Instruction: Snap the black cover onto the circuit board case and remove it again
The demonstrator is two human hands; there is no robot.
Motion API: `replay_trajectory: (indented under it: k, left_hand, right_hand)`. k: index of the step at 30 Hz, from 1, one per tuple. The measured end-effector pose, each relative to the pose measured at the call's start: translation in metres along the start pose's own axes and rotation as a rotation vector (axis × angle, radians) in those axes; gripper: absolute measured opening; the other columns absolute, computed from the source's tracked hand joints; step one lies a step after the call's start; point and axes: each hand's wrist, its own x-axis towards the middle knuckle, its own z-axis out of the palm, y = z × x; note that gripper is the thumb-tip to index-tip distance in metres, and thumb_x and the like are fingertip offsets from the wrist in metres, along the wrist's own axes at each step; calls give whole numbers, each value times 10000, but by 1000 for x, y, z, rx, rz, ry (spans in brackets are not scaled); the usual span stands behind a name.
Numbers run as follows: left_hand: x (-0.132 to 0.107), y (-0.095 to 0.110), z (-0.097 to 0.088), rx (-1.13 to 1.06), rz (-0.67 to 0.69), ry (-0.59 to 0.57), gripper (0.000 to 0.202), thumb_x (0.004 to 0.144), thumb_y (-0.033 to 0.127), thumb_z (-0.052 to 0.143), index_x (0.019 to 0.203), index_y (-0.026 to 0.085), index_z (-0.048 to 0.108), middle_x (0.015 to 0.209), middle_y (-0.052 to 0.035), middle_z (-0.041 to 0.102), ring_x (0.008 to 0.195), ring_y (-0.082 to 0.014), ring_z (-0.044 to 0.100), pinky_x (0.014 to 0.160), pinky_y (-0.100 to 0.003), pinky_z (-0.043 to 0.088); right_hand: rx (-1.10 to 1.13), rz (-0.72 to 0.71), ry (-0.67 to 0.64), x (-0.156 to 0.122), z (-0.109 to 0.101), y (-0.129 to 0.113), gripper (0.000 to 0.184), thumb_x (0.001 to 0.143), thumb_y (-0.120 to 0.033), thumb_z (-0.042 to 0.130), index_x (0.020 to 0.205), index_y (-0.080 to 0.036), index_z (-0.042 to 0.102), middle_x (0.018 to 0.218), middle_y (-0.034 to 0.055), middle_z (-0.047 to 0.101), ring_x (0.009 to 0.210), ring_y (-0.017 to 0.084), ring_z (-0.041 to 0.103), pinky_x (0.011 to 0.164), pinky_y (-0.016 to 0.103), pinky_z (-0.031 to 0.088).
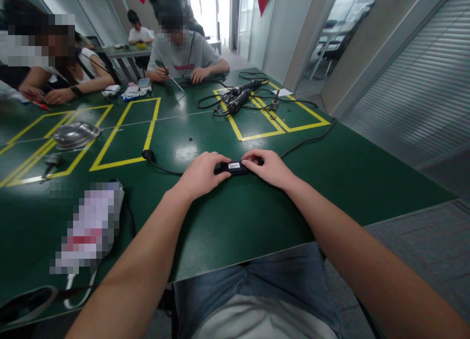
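A small black device with a white label (232, 167) lies on the green table (227, 221) in front of me. My left hand (203, 173) grips its left end with curled fingers. My right hand (267, 167) pinches its right end, fingers closed on it. A black cable (312, 139) runs from the device's right side off towards the far right. Another black cable with a round plug (148, 155) lies just left of my left hand.
Yellow tape rectangles (127, 133) mark the table. Black tools with tangled cords (238, 98) lie at the far middle. A silver object (75, 134) sits at the left. Other people sit at the far side; one holds a tool (167, 74). The table edge is near my lap.
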Motion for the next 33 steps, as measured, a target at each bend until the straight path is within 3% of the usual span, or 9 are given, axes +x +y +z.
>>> replay_trajectory:
  k: [3,8,10,13,16,20,22,26,33]
  left_hand:
    - [1,-4,5,-150,-62,15,347,949,244,828,1293,230,783,1215,-90,838,1139,-307,768,1077,-480,583]
    - [5,-12,14,-508,-190,135,445,975,278,790,1363,240,575,1132,-59,817,1009,-232,777,942,-399,617]
    - [6,-15,15,-472,-231,211,335,985,284,772,1252,238,575,1134,-64,800,998,-231,763,924,-400,611]
    - [6,-20,14,-243,-287,278,195,971,258,774,1073,239,608,1105,-70,787,1043,-272,743,977,-453,587]
    - [5,-22,11,-97,-276,218,89,992,239,732,983,242,643,1095,-84,802,1099,-315,729,1025,-499,568]
    - [2,-17,4,-6,-122,221,33,998,229,675,1017,224,702,1229,-115,795,1189,-329,706,1110,-525,538]
    - [0,-11,0,4,-65,224,104,971,239,682,1069,219,710,1189,-108,784,1134,-315,713,1057,-497,561]
    - [-4,-1,-3,28,-49,30,54,947,218,676,1000,224,680,975,-73,764,908,-284,714,862,-440,563]
    - [-4,-2,-1,38,-31,-38,74,972,176,653,1028,225,663,971,-68,747,875,-265,696,828,-413,538]
  right_hand:
    - [-35,15,15,0,2,3,198,964,-385,720,1037,-236,827,830,30,742,779,226,643,782,363,505]
    - [-109,-14,25,0,0,5,253,1044,-299,540,1081,-252,786,891,46,766,842,260,692,814,378,494]
    - [-112,-21,7,-1,-1,5,236,1029,-262,529,1051,-251,763,880,42,758,816,255,680,797,374,488]
    - [-103,-42,-29,-2,-3,3,152,976,-242,571,977,-244,723,875,42,745,793,239,648,775,364,485]
    - [-97,-99,-40,-4,-4,1,84,931,-251,611,910,-245,692,873,47,729,833,242,644,798,373,498]
    - [-106,-152,-45,-7,-5,-1,52,889,-302,695,903,-253,683,888,50,724,870,256,642,831,397,519]
    - [-118,-152,-52,-8,-6,-2,73,885,-312,715,918,-255,683,899,52,724,877,259,643,833,400,521]
    - [-139,-144,-66,-9,-7,-4,70,907,-306,712,933,-253,676,898,46,723,855,247,641,808,383,504]
    - [-205,-182,-35,-10,-5,-3,46,934,-286,718,948,-246,700,933,50,758,816,230,657,780,364,497]
